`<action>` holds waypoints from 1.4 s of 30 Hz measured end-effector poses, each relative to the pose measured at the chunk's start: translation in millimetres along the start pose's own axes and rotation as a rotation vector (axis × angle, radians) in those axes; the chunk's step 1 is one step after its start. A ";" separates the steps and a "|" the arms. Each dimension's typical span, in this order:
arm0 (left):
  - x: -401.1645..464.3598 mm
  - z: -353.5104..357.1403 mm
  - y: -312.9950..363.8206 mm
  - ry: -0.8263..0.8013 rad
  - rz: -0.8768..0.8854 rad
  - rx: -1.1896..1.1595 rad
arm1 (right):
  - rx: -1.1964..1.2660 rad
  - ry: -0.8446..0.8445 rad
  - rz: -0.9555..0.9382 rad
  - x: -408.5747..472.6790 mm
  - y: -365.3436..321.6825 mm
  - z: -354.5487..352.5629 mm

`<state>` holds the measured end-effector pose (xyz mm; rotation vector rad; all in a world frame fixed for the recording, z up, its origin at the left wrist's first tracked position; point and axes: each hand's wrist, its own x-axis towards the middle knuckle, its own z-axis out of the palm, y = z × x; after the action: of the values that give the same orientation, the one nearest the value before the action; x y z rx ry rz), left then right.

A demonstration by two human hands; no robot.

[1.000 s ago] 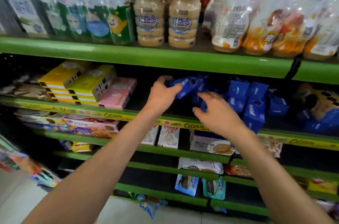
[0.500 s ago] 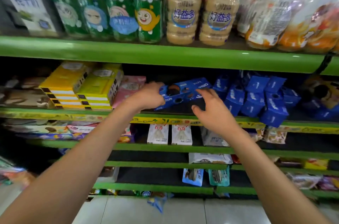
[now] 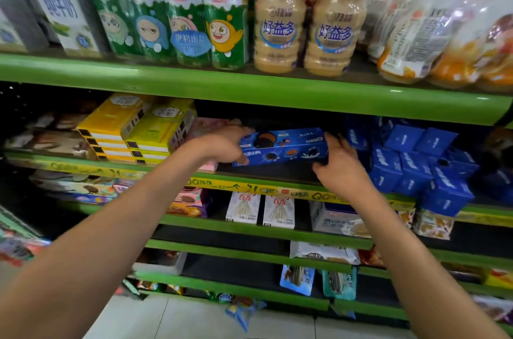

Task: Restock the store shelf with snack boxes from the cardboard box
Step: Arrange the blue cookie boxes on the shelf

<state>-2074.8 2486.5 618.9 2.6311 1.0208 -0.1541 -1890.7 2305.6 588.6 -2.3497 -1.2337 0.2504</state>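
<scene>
fingers: left hand [image 3: 224, 144] and right hand [image 3: 337, 164] curled on blue cookie box [image 3: 280, 148] ends | risk: box nudges small blue boxes [image 3: 416, 169] right, toppling off shelf [image 3: 249, 189]

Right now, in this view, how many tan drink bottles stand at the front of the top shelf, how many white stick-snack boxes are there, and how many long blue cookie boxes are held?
tan drink bottles: 2
white stick-snack boxes: 2
long blue cookie box: 1
Total: 5

Green-edged metal store shelf [image 3: 249, 180]: stacked flat yellow cardboard boxes [image 3: 133, 130] at left, small blue cardboard cartons [image 3: 416, 169] at right.
</scene>
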 end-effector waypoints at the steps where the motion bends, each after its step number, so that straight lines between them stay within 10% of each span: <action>1: 0.6 -3.2 -0.1 -0.002 0.001 -0.013 | 0.023 0.007 -0.009 1.4 0.2 -0.3; 17: 6.4 -17.4 0.0 0.073 0.122 -0.356 | 0.365 0.067 -0.009 6.5 17.1 8.5; 42: -1.0 -15.3 10.0 -0.150 0.210 -0.140 | 0.576 -0.024 0.039 11.5 37.4 16.6</action>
<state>-2069.0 2483.9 636.0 2.5345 0.6760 -0.2198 -1862.9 2302.2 556.6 -1.8728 -0.9629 0.5657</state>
